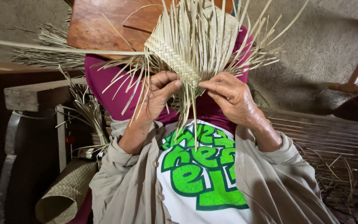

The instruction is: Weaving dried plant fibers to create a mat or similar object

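**Two hands at the edge of a half-woven palm mat**

Overhead, the woven palm piece (187, 45) lay over the person's lap, its plaited band running diagonally and loose strips fanning out past every edge. A wooden board (104, 25) sat under its far side. Open concrete floor (320, 45) spread to the right; the left was crowded by a wooden beam (34, 96) and a bundle of dry strips (50, 52). A rolled woven mat (65, 195) lay low on the left; what it held could not be seen. The left hand (160, 93) was curled, thumb pressing strips at the plait's lower edge. The right hand (228, 95) pinched strips just beside it.
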